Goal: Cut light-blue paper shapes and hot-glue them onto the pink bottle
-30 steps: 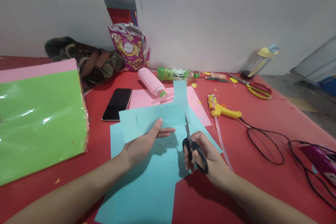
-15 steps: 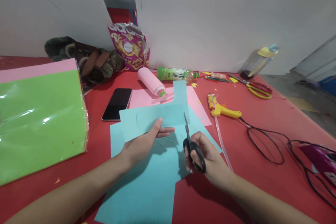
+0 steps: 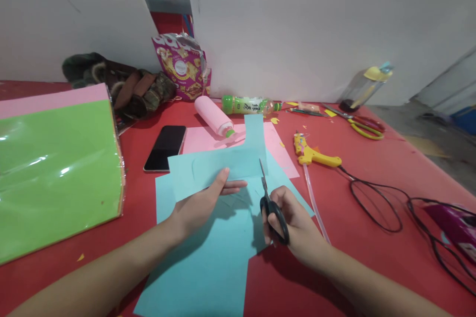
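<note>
Between thumb and fingers, my left hand (image 3: 208, 195) grips a light blue piece of paper (image 3: 201, 166), which has a strip standing up at its far right end. My right hand (image 3: 290, 218) is wrapped around the handles of black scissors (image 3: 273, 213). Their blades point away from me and lie close to the paper's right end; whether they touch it I cannot tell. Beneath both hands lies a larger light blue sheet (image 3: 201, 267), resting on the red table. A pink sheet (image 3: 280, 151) shows partly behind the held paper.
A black phone (image 3: 166, 148) and packaged green paper (image 3: 59, 173) lie left. Behind are a pink-wrapped bottle (image 3: 213, 116), a green-labelled bottle (image 3: 247, 105) and a snack bag (image 3: 184, 67). On the right are a yellow glue gun (image 3: 316, 155), its cord, and red-and-yellow-handled scissors (image 3: 366, 128).
Almost nothing differs. The scissors' blades look slightly closer together, and the whole view has shifted a touch.
</note>
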Action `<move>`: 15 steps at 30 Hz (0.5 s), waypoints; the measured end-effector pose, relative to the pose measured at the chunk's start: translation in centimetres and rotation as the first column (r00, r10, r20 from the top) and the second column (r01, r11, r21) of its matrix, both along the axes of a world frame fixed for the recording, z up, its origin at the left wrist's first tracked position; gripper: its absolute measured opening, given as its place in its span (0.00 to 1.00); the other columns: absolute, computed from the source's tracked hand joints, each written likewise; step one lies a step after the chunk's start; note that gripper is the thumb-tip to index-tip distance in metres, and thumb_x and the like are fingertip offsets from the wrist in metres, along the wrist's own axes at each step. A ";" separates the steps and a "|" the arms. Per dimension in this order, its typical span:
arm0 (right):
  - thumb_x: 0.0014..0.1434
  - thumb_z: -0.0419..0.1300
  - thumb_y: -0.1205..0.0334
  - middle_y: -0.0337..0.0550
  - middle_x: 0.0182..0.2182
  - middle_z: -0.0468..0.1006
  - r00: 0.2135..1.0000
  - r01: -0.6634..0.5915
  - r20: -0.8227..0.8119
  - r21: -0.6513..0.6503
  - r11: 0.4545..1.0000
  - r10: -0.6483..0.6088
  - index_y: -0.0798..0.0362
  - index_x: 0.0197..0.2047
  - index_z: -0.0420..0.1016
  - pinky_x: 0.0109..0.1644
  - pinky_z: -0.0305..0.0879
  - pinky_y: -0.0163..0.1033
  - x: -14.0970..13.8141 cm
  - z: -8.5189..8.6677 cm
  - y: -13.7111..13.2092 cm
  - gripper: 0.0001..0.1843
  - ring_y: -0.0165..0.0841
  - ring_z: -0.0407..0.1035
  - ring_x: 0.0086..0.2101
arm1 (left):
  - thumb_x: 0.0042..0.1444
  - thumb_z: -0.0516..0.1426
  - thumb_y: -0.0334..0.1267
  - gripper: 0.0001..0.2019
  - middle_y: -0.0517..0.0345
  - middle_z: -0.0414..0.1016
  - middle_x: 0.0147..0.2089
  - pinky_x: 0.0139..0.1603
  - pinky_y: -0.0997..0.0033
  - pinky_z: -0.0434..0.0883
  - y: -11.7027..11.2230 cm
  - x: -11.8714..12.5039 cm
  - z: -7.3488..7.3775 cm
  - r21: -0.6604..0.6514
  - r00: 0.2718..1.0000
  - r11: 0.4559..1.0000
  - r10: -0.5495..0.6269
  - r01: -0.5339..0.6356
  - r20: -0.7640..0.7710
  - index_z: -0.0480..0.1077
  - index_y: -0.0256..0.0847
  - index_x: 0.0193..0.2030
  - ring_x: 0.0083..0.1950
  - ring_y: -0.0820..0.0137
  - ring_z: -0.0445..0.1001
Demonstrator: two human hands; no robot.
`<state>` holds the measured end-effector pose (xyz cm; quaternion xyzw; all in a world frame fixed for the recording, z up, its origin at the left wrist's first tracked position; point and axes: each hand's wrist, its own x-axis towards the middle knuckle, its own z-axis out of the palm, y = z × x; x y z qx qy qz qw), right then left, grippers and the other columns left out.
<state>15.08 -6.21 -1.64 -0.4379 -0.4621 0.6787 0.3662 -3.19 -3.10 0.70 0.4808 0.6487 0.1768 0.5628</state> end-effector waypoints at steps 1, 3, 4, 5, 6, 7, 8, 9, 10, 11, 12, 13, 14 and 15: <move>0.46 0.58 0.44 0.25 0.17 0.61 1.000 0.000 -0.002 -0.001 1.000 0.000 0.50 0.29 0.49 0.18 0.52 0.28 0.0 0.0 0.0 0.23 0.22 0.61 0.14 | 0.52 0.40 0.60 0.25 0.67 0.74 0.47 0.57 0.58 0.53 0.0 0.0 0.0 0.005 1.000 1.000 -0.003 0.003 0.010 0.73 0.56 0.40 0.53 0.58 0.65; 0.46 0.58 0.44 0.25 0.17 0.61 1.000 0.003 -0.003 -0.002 1.000 -0.003 0.50 0.29 0.49 0.18 0.52 0.27 0.0 -0.1 0.0 0.23 0.22 0.61 0.14 | 0.53 0.39 0.59 0.25 0.67 0.74 0.47 0.56 0.59 0.55 0.0 0.1 0.0 0.008 0.999 1.000 -0.012 0.011 0.034 0.73 0.56 0.40 0.52 0.59 0.66; 0.46 0.58 0.44 0.24 0.17 0.61 1.000 0.005 -0.006 0.000 1.000 -0.005 0.49 0.29 0.49 0.18 0.52 0.27 0.0 -0.1 0.0 0.24 0.22 0.61 0.14 | 0.53 0.39 0.59 0.25 0.66 0.74 0.47 0.55 0.60 0.57 0.0 0.2 0.1 0.004 0.999 1.000 -0.013 0.012 0.040 0.73 0.55 0.40 0.52 0.59 0.66; 0.46 0.58 0.44 0.24 0.17 0.61 1.000 0.007 -0.010 0.002 1.000 -0.007 0.49 0.29 0.49 0.17 0.52 0.27 -0.1 -0.2 0.0 0.24 0.22 0.61 0.14 | 0.53 0.39 0.59 0.26 0.66 0.74 0.47 0.54 0.61 0.59 0.0 0.2 0.1 -0.001 0.999 1.000 -0.011 0.011 0.039 0.73 0.55 0.41 0.52 0.59 0.66; 0.46 0.59 0.44 0.24 0.17 0.61 1.000 0.010 -0.013 0.003 1.000 -0.010 0.49 0.29 0.48 0.17 0.52 0.27 -0.1 -0.2 0.0 0.24 0.22 0.61 0.14 | 0.53 0.39 0.60 0.26 0.65 0.74 0.47 0.54 0.62 0.59 0.1 0.3 0.1 -0.004 1.000 1.000 -0.007 0.007 0.030 0.73 0.54 0.41 0.52 0.59 0.66; 0.46 0.59 0.44 0.24 0.17 0.61 1.000 0.014 -0.018 0.003 1.000 -0.014 0.49 0.29 0.48 0.16 0.52 0.27 -0.1 -0.3 0.0 0.24 0.22 0.61 0.14 | 0.53 0.39 0.60 0.26 0.65 0.74 0.47 0.54 0.62 0.59 0.1 0.3 0.1 -0.005 1.000 1.000 -0.004 0.005 0.018 0.73 0.54 0.41 0.53 0.59 0.65; 0.46 0.59 0.44 0.24 0.17 0.61 1.000 0.016 -0.024 0.003 1.000 -0.016 0.49 0.29 0.48 0.16 0.51 0.27 -0.1 -0.3 0.0 0.24 0.22 0.61 0.13 | 0.53 0.39 0.59 0.26 0.65 0.74 0.47 0.55 0.62 0.58 0.1 0.3 0.1 -0.002 1.000 1.000 -0.007 0.007 0.009 0.73 0.53 0.41 0.53 0.59 0.65; 0.46 0.59 0.44 0.24 0.17 0.61 0.999 0.019 -0.030 0.003 1.000 -0.019 0.49 0.29 0.48 0.16 0.51 0.27 -0.1 -0.3 -0.1 0.24 0.21 0.61 0.13 | 0.53 0.39 0.59 0.26 0.65 0.74 0.47 0.55 0.62 0.58 0.0 0.3 0.1 0.000 1.000 1.000 -0.009 0.009 0.001 0.73 0.53 0.41 0.54 0.59 0.64; 0.46 0.59 0.45 0.24 0.18 0.61 0.999 0.021 -0.034 0.003 1.000 -0.021 0.49 0.29 0.48 0.15 0.51 0.26 -0.1 -0.3 -0.1 0.24 0.21 0.61 0.13 | 0.53 0.39 0.59 0.26 0.65 0.74 0.47 0.55 0.62 0.58 0.0 0.2 0.1 0.002 1.000 1.000 -0.013 0.013 -0.004 0.73 0.53 0.41 0.54 0.59 0.64; 0.46 0.59 0.45 0.24 0.18 0.61 0.999 0.024 -0.036 0.003 1.000 -0.023 0.49 0.29 0.48 0.15 0.51 0.26 -0.2 -0.4 -0.1 0.24 0.21 0.61 0.13 | 0.53 0.39 0.58 0.26 0.65 0.74 0.47 0.55 0.61 0.58 0.0 0.2 0.1 0.005 1.000 1.000 -0.016 0.016 -0.008 0.73 0.54 0.41 0.54 0.58 0.64; 0.46 0.59 0.45 0.24 0.18 0.61 0.999 0.024 -0.040 0.003 1.000 -0.024 0.49 0.29 0.48 0.15 0.51 0.26 -0.2 -0.4 -0.1 0.24 0.21 0.61 0.13 | 0.53 0.39 0.58 0.25 0.65 0.74 0.47 0.55 0.61 0.58 0.0 0.2 0.1 0.006 1.000 1.000 -0.017 0.017 -0.009 0.73 0.54 0.41 0.54 0.58 0.65; 0.46 0.59 0.45 0.24 0.18 0.61 0.999 0.025 -0.041 0.003 1.000 -0.025 0.49 0.29 0.48 0.15 0.51 0.26 -0.2 -0.4 -0.1 0.24 0.21 0.61 0.13 | 0.53 0.39 0.58 0.25 0.65 0.74 0.46 0.55 0.62 0.57 -0.1 0.2 0.1 0.004 1.000 1.000 -0.019 0.019 -0.008 0.73 0.54 0.41 0.53 0.59 0.65; 0.46 0.59 0.46 0.24 0.17 0.61 0.999 0.025 -0.041 0.001 1.000 -0.025 0.49 0.29 0.48 0.15 0.52 0.26 -0.2 -0.4 -0.1 0.24 0.21 0.61 0.13 | 0.53 0.39 0.58 0.25 0.65 0.74 0.46 0.56 0.62 0.57 -0.1 0.2 0.1 0.002 1.000 1.000 -0.018 0.018 -0.008 0.73 0.54 0.41 0.53 0.59 0.65; 0.47 0.59 0.46 0.24 0.17 0.61 0.999 0.022 -0.043 -0.001 1.000 -0.022 0.49 0.29 0.48 0.15 0.52 0.25 -0.2 -0.5 -0.1 0.23 0.21 0.61 0.13 | 0.53 0.39 0.58 0.26 0.65 0.74 0.46 0.56 0.62 0.57 -0.1 0.2 0.1 -0.001 1.000 1.000 -0.020 0.020 -0.005 0.73 0.54 0.41 0.53 0.59 0.65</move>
